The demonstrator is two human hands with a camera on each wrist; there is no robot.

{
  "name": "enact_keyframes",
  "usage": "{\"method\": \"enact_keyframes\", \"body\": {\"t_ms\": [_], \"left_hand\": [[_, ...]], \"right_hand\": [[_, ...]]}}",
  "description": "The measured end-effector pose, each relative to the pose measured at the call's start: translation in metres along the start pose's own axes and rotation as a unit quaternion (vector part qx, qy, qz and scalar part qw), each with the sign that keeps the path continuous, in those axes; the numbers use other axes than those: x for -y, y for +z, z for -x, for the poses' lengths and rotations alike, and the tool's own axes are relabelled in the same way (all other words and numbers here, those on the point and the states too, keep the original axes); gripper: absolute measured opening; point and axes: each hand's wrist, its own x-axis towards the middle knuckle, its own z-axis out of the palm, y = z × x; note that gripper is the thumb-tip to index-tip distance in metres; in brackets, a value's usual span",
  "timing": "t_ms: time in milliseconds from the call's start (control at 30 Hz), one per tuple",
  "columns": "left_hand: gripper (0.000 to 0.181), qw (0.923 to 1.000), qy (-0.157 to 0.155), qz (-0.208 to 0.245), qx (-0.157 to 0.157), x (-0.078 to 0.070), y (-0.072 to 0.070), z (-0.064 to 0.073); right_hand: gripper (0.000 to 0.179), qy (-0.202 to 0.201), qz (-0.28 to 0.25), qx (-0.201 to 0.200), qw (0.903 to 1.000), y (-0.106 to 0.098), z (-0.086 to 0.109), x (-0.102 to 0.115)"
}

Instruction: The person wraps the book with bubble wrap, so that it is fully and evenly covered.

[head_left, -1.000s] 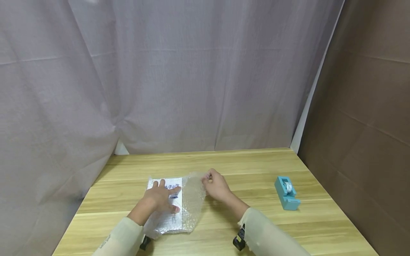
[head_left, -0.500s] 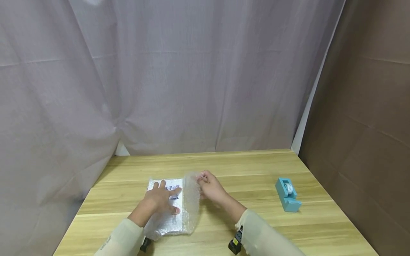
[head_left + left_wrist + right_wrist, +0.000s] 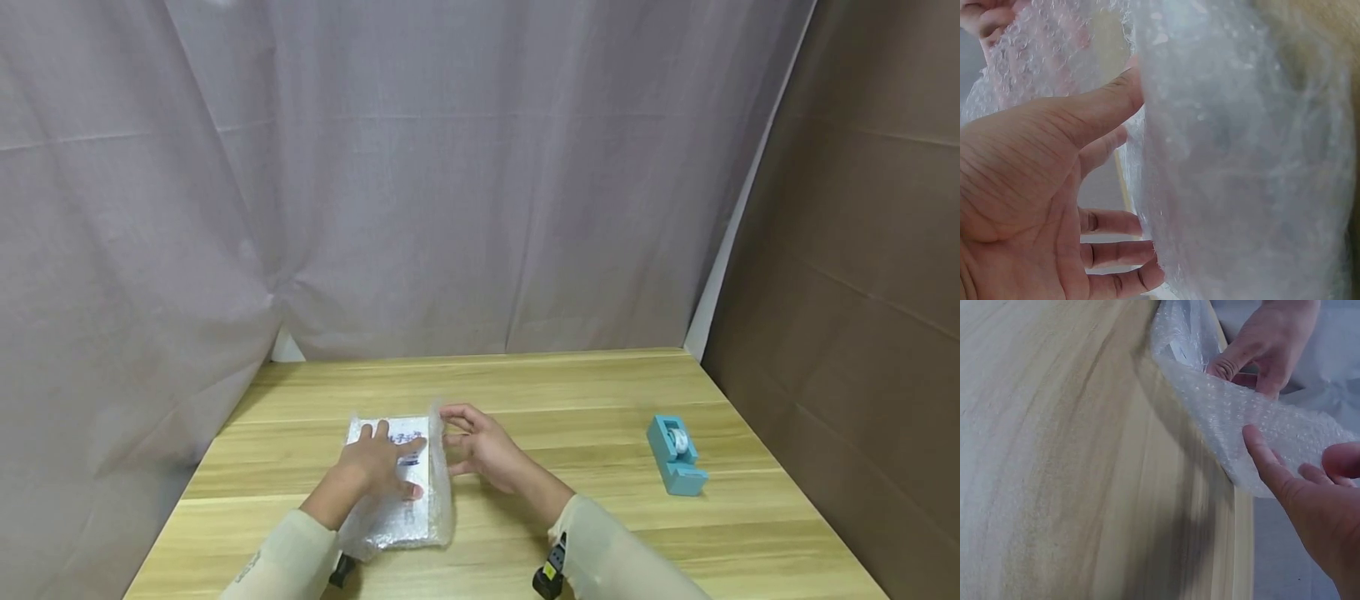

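A white book (image 3: pixel 415 518) with blue lettering lies on a sheet of bubble wrap (image 3: pixel 441 508), left of the table's middle. My left hand (image 3: pixel 377 468) presses on it with spread fingers, covering part of the cover. Along the book's right side the wrap stands up as a flap. My right hand (image 3: pixel 487 448) touches this flap from outside, its fingers extended and apart. In the right wrist view, the fingers of my right hand (image 3: pixel 1319 509) lie against the raised bubble wrap (image 3: pixel 1210 412). A gathered piece of bubble wrap (image 3: pixel 1247 162) hides much of the left wrist view.
A blue tape dispenser (image 3: pixel 673 458) with a roll of clear tape stands on the right of the wooden table (image 3: pixel 570 400). A grey curtain (image 3: pixel 412 208) hangs behind the table and a brown one (image 3: pixel 847 292) along the right.
My right hand has moved left, bringing the flap of bubble wrap up toward the book. Its fingers have gone from pinching the edge to spreading against it. My left hand has stayed in place.
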Motion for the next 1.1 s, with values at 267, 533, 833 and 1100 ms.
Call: {"method": "enact_keyframes", "body": {"t_ms": [267, 533, 833, 1100], "left_hand": [[0.089, 0.9999, 0.002, 0.012, 0.002, -0.001, -0.002, 0.003], [0.089, 1.0, -0.003, 0.009, 0.002, 0.0, -0.003, 0.001], [0.087, 1.0, -0.001, 0.006, -0.002, -0.002, -0.003, 0.002], [0.082, 0.9999, 0.003, 0.0, -0.01, -0.002, -0.002, 0.001]], "right_hand": [[0.078, -0.021, 0.049, 0.017, 0.9984, 0.003, 0.002, -0.008], [0.057, -0.024, 0.057, 0.0, 0.9981, 0.01, 0.001, -0.009], [0.052, 0.006, 0.084, -0.025, 0.9961, 0.011, 0.001, -0.019], [0.076, 0.01, 0.03, 0.02, 0.9993, 0.013, 0.0, -0.027]]}}
